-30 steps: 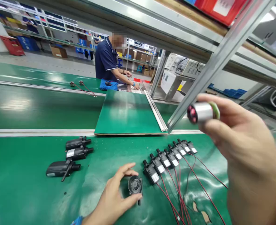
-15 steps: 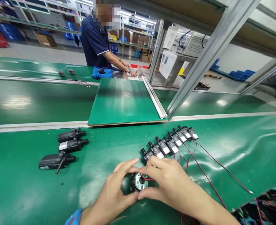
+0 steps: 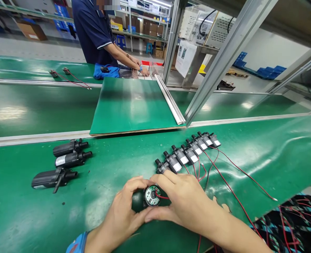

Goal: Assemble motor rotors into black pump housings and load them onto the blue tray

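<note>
Between my two hands is a black round pump motor (image 3: 152, 196), its end turned up to show a ring-shaped green circuit board with a red wire running off to the right. My left hand (image 3: 125, 207) curls round its left side, thumb below and fingers above. From the right, my right hand (image 3: 179, 196) grips it the same way, fingertips close to those of the left. Just beyond my right hand lies a slanting row of several black pumps (image 3: 183, 155) with white labels and red leads. Farther left, three more black pumps (image 3: 71, 159) rest on the green bench.
A raised green board (image 3: 134, 105) bridges the channel ahead, with pale rods (image 3: 170, 100) along its right edge. A metal post (image 3: 229, 56) slants up at right. Across the bench a person (image 3: 94, 35) works. Wired parts (image 3: 290, 225) fill the lower right corner.
The view has shifted, so the bench items sit a little farther left and higher. The motor's board now faces up more squarely between my hands; both still hold it.
</note>
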Action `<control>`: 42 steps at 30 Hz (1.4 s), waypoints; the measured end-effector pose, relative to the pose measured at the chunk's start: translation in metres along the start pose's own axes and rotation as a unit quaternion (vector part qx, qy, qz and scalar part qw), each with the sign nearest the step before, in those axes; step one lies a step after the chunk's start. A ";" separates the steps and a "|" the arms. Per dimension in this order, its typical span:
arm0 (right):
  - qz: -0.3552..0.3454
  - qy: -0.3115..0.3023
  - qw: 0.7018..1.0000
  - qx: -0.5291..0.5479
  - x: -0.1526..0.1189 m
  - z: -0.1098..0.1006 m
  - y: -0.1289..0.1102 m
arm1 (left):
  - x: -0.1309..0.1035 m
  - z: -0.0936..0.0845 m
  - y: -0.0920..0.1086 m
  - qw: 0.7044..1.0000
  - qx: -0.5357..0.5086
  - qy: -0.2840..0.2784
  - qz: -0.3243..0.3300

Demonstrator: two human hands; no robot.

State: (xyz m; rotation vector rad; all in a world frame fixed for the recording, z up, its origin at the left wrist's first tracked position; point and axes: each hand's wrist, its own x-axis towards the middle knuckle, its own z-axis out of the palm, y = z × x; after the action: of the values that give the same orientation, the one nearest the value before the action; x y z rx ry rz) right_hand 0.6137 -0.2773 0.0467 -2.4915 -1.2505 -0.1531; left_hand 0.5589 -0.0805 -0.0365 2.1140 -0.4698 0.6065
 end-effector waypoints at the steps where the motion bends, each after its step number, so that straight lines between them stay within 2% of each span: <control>1: -0.006 -0.019 1.000 0.006 0.000 -0.002 0.001 | 0.000 -0.001 -0.001 1.000 0.003 -0.007 0.023; 3: -0.018 -0.042 0.999 0.001 -0.002 -0.005 0.002 | 0.001 -0.003 -0.001 0.997 0.004 -0.045 0.058; 6: -0.036 -0.042 0.998 -0.012 -0.003 -0.005 0.004 | 0.002 -0.007 0.000 0.991 0.033 -0.104 0.076; 12: -0.029 -0.032 0.999 0.018 -0.006 0.001 0.003 | 0.001 -0.010 0.001 0.986 0.075 -0.129 0.080; 16: -0.017 -0.026 0.999 0.019 -0.006 0.003 0.002 | 0.001 -0.011 0.003 0.986 0.087 -0.123 0.074; 23: -0.048 -0.019 0.999 0.007 -0.004 0.007 0.005 | 0.005 -0.014 0.006 0.981 0.108 -0.141 0.081; 27: -0.074 0.020 0.997 -0.014 -0.005 0.009 0.003 | 0.003 -0.016 0.005 0.976 0.138 -0.105 0.132; 29: -0.076 0.025 0.996 -0.028 -0.006 0.008 0.001 | 0.003 -0.017 0.006 0.973 0.157 -0.095 0.137; 34: -0.056 -0.019 0.998 -0.027 -0.003 -0.001 0.001 | 0.006 -0.010 0.005 0.976 0.148 -0.110 0.112; 38: -0.032 -0.031 0.999 -0.023 -0.004 -0.010 0.005 | 0.002 -0.001 0.003 0.992 0.075 -0.062 0.081; 42: -0.027 0.005 0.999 -0.038 -0.003 -0.002 0.003 | -0.004 0.004 0.005 0.996 0.053 -0.064 0.015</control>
State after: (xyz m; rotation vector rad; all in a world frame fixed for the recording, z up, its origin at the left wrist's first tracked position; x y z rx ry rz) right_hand 0.6141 -0.2819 0.0466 -2.5183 -1.3312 -0.2303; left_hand 0.5540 -0.0860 -0.0379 2.2607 -0.5527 0.5247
